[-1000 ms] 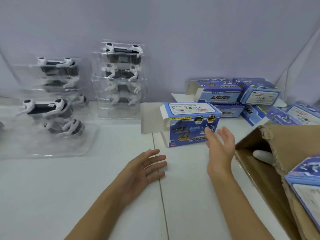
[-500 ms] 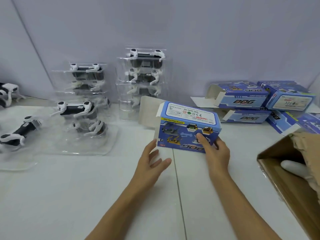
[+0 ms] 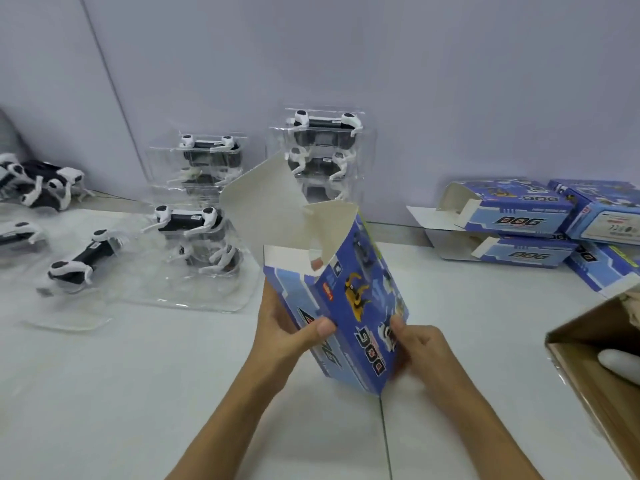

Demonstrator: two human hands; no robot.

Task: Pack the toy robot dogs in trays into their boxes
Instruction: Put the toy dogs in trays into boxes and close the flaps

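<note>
Above the white surface (image 3: pixel 104 393) we hold a blue toy box (image 3: pixel 349 327) upright, its top flaps open. Stacked clear trays with robot dogs (image 3: pixel 323 147) stand behind by the wall. Our left hand (image 3: pixel 287 327) and right hand (image 3: pixel 420 344) each keep a grip curled round the box's lower sides.

Printed wording on the toy boxes.
"DOG" runs lengthwise along the held box (image 3: pixel 360 306); "DOG" also shows on the upper stacked box (image 3: pixel 512 213) and the lower stacked box (image 3: pixel 526 252); smaller print on all is too blurred to read.
</note>
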